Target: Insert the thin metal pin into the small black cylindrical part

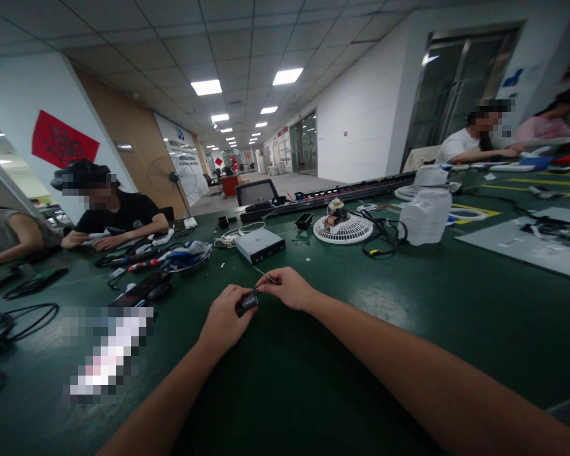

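Note:
My left hand [224, 316] is closed around a small dark cylindrical part [247, 301], gripping it between thumb and fingers just above the table. Close beside it on the right, my right hand [287, 286] pinches a thin, light-coloured rod [265, 274] that sticks out up and to the left. A tiny dark bit shows at the right fingertips, near the end of the cylindrical part. Whether the two parts touch, I cannot tell. My fingers hide much of both.
Beyond my hands, a grey metal box [260, 244] sits on the green table [361, 354]. Farther right are a round white fan grille [344, 229], a black cable [384, 244] and a white plastic housing [425, 215]. A person [118, 209] works at the left.

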The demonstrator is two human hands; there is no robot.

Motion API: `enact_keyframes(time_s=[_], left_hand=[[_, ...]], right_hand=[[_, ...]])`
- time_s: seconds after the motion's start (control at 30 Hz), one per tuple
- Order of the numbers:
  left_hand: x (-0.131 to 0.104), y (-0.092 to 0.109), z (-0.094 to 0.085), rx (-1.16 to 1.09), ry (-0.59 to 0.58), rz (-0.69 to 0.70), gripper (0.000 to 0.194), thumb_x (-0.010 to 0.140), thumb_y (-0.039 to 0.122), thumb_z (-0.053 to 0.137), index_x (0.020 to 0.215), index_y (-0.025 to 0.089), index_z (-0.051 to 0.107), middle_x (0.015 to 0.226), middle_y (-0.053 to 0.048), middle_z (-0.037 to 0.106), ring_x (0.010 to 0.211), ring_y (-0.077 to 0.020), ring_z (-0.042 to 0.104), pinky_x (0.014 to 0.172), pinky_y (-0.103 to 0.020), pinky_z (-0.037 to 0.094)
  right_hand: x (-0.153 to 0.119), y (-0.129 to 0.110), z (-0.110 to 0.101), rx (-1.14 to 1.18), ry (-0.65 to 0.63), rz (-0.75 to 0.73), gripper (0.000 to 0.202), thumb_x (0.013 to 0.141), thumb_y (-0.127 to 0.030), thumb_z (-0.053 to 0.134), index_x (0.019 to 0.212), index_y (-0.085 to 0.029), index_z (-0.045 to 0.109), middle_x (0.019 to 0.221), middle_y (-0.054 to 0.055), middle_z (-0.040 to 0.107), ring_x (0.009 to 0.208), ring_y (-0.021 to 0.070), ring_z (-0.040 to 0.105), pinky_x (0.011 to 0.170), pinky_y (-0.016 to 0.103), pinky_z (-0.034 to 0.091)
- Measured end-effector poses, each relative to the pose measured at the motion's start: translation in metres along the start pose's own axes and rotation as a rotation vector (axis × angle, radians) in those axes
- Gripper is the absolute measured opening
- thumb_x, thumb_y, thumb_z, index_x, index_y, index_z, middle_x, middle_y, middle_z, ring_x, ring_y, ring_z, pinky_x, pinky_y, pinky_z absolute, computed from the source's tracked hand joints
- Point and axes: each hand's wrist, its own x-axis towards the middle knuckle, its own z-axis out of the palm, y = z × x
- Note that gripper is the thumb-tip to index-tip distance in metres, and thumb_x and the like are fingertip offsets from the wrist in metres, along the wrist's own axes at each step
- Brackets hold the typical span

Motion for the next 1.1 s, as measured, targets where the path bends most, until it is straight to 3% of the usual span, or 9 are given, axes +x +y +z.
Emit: enact_keyframes(time_s=[0.13, 0.27, 0.4, 0.6, 0.8, 0.87, 0.97, 1.1], left_hand=[[-0.002, 0.003, -0.001, -0.062, 0.003, 0.005, 0.033, 0.082, 0.032, 0.065, 0.113, 0.023, 0.063, 0.107, -0.006, 0.067, 0.097, -0.0232, 0.063, 0.086, -0.039, 0.052], [-0.003, 0.003, -0.002, -0.068, -0.016, 0.028, 0.036, 0.082, 0.033, 0.066, 0.117, 0.023, 0.063, 0.110, -0.005, 0.069, 0.100, -0.0234, 0.064, 0.090, -0.039, 0.052], [-0.003, 0.000, -0.005, -0.082, -0.063, 0.064, 0.037, 0.081, 0.028, 0.067, 0.118, 0.023, 0.062, 0.110, -0.005, 0.070, 0.099, -0.0227, 0.065, 0.089, -0.037, 0.052], [-0.004, 0.002, -0.006, -0.081, -0.128, 0.126, 0.037, 0.082, 0.023, 0.066, 0.119, 0.024, 0.062, 0.113, -0.006, 0.068, 0.103, -0.0229, 0.064, 0.093, -0.039, 0.050], [-0.003, -0.003, -0.006, -0.079, -0.034, 0.103, 0.033, 0.081, 0.023, 0.067, 0.114, 0.023, 0.063, 0.111, -0.005, 0.069, 0.101, -0.0221, 0.065, 0.092, -0.038, 0.051], [-0.002, -0.004, -0.004, -0.068, 0.002, 0.073, 0.033, 0.080, 0.024, 0.067, 0.113, 0.023, 0.064, 0.109, -0.005, 0.070, 0.099, -0.0223, 0.065, 0.089, -0.038, 0.052], [0.000, -0.005, -0.003, -0.044, 0.050, 0.004, 0.033, 0.080, 0.026, 0.067, 0.112, 0.022, 0.064, 0.107, -0.005, 0.070, 0.095, -0.0223, 0.066, 0.086, -0.037, 0.053], [0.003, -0.007, -0.004, 0.002, 0.101, -0.114, 0.033, 0.078, 0.028, 0.069, 0.110, 0.021, 0.065, 0.101, -0.004, 0.072, 0.090, -0.0223, 0.068, 0.082, -0.037, 0.054]], right_hand=[[-0.003, -0.003, 0.000, 0.055, -0.028, 0.011, 0.013, 0.075, -0.023, 0.073, 0.085, -0.016, 0.075, 0.074, 0.000, 0.070, 0.070, 0.0126, 0.061, 0.066, 0.024, 0.044], [-0.008, -0.012, -0.001, -0.091, 0.045, 0.033, 0.015, 0.071, -0.028, 0.077, 0.079, -0.016, 0.074, 0.071, -0.001, 0.068, 0.065, 0.0113, 0.058, 0.059, 0.022, 0.040], [-0.012, -0.017, -0.004, -0.197, 0.034, 0.056, 0.019, 0.069, -0.033, 0.078, 0.076, -0.016, 0.073, 0.069, -0.002, 0.067, 0.062, 0.0105, 0.057, 0.055, 0.021, 0.038], [-0.015, -0.021, -0.007, -0.506, 0.044, -0.113, 0.021, 0.070, -0.040, 0.077, 0.075, -0.020, 0.072, 0.073, 0.000, 0.068, 0.067, 0.0135, 0.059, 0.059, 0.024, 0.037], [-0.012, -0.018, 0.009, -0.215, 0.035, 0.182, 0.025, 0.071, -0.041, 0.075, 0.073, -0.017, 0.070, 0.067, -0.001, 0.066, 0.060, 0.0117, 0.057, 0.051, 0.022, 0.036], [-0.011, -0.017, 0.013, -0.140, 0.032, 0.205, 0.024, 0.073, -0.040, 0.073, 0.076, -0.017, 0.069, 0.070, 0.000, 0.067, 0.063, 0.0118, 0.058, 0.052, 0.022, 0.038], [-0.013, -0.018, 0.013, -0.143, 0.075, 0.139, 0.022, 0.080, -0.037, 0.067, 0.090, -0.017, 0.067, 0.083, 0.003, 0.070, 0.072, 0.0135, 0.062, 0.059, 0.023, 0.042], [-0.017, -0.020, 0.001, -0.522, 0.117, -0.058, 0.018, 0.088, -0.027, 0.055, 0.101, -0.020, 0.064, 0.090, 0.005, 0.071, 0.079, 0.0183, 0.063, 0.066, 0.028, 0.043]])
